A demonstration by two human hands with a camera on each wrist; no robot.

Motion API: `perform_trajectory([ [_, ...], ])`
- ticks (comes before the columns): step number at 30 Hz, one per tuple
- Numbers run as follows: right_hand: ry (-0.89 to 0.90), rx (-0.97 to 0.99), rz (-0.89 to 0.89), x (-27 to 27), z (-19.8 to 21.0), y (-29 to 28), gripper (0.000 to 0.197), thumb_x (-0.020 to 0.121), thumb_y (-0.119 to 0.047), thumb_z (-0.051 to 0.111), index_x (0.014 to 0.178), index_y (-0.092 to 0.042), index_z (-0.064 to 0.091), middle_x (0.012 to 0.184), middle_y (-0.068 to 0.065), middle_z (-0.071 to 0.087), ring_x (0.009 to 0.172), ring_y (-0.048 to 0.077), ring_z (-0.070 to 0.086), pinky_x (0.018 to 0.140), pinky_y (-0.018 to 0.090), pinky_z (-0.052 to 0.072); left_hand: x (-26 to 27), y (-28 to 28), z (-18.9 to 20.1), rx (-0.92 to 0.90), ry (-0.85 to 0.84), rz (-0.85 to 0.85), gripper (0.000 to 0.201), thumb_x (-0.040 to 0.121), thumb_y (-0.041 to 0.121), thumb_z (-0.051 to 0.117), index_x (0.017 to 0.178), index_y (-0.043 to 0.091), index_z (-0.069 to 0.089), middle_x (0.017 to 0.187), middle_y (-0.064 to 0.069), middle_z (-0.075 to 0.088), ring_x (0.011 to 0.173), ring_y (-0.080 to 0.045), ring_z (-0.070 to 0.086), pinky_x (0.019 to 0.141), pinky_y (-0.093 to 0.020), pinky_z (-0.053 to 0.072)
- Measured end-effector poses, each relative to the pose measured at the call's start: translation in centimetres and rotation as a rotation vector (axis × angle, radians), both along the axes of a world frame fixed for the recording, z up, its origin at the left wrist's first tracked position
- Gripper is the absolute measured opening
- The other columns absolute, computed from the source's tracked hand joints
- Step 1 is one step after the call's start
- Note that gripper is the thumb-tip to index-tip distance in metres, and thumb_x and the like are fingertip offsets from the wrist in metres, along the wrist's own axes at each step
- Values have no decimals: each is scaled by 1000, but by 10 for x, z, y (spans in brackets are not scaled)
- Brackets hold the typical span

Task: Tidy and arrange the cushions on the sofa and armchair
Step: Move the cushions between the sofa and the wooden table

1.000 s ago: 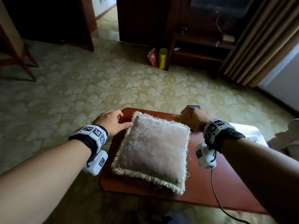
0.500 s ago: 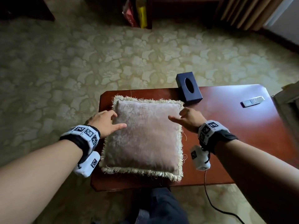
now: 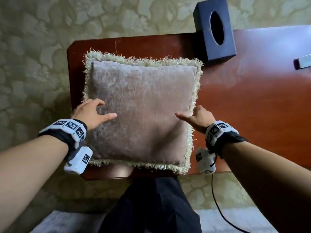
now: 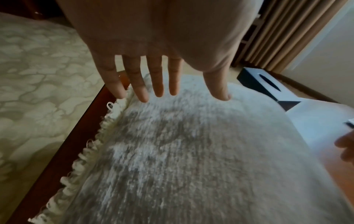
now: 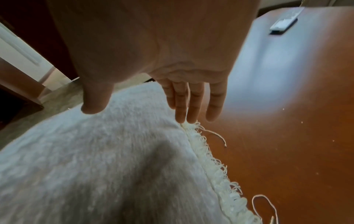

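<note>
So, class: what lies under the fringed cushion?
The cushion lies flat on the red-brown wooden table, whose top shows around it. Whatever sits directly beneath is covered. Both hands are at its sides.

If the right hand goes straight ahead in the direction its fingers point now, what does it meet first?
Most likely the fringed right edge of the cushion: the fingertips of the right hand hang just over its fringe. Whether they already touch is unclear. Beyond lies the bare wooden table.
</note>
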State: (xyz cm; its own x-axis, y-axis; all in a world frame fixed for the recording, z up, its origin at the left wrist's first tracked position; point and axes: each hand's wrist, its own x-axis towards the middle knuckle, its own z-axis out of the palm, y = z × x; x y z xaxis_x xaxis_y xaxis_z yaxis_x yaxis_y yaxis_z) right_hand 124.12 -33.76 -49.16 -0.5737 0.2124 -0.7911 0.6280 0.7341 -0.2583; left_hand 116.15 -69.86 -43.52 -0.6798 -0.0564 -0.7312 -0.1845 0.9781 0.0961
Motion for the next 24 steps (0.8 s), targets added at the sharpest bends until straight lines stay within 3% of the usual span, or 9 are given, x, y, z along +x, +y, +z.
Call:
perform_trajectory([
  [5,-53,21,-47,-2,-45,-5,118,60,-94,59,128,1,49,118,16,58,102,33,61,86,42,53,-7,-24,-51,-21,55,136,78,68,63,81,130,20,56,137,-13,52,123,-36,53,104,-47,44],
  [8,-116,-14,-49,0,-74,-7,124,37,-108,49,97,1,63,86,10,53,71,22,49,58,27,40,-11,-37,-74,-69,42,262,110,54,72,84,141,19,44,145,-13,49,127,-39,51,107,-52,43],
  [10,-150,-37,-61,-3,-82,-9,103,40,-101,56,75,-4,57,69,5,51,56,19,48,49,22,33,-13,-43,-87,-93,0,298,127,43,84,79,144,17,40,146,-14,51,128,-41,52,107,-54,43],
  [12,-166,-69,-79,-6,-91,-12,104,40,-97,65,92,-7,57,86,4,62,74,24,65,63,25,47,-14,-45,-97,-117,-16,299,130,41,87,76,143,13,42,144,-17,53,127,-43,52,106,-55,44],
  [15,-138,-88,-94,-6,-109,-13,144,23,-103,62,135,-13,54,128,1,66,115,28,66,97,35,53,-11,-43,-110,-128,-26,350,127,46,83,78,143,9,44,143,-19,54,127,-43,53,106,-51,44],
  [17,-135,-140,-84,-9,-109,-13,117,32,-98,70,122,-24,67,113,-8,74,103,23,69,91,31,55,-8,-42,-115,-91,-56,399,130,35,91,73,136,10,54,135,-18,62,119,-40,60,99,-45,49],
  [19,-164,-183,-59,-13,-105,-12,58,52,-84,77,71,-29,71,65,-22,68,71,15,62,65,24,49,-4,-41,-116,-52,-88,447,125,31,87,69,126,6,62,127,-19,66,112,-39,62,89,-40,50],
  [20,-161,-215,-53,-14,-101,-14,54,53,-82,77,62,-30,68,59,-22,64,69,14,60,64,23,47,-2,-41,-116,-42,-85,469,123,32,85,70,124,3,62,126,-21,65,112,-39,62,88,-39,49],
  [24,-46,-334,-43,-16,-99,-19,111,35,-90,77,125,-25,70,117,-6,74,111,18,69,101,41,53,3,-43,-103,-35,-20,520,121,37,80,74,123,-5,57,120,-23,62,110,-38,60,90,-42,50],
])
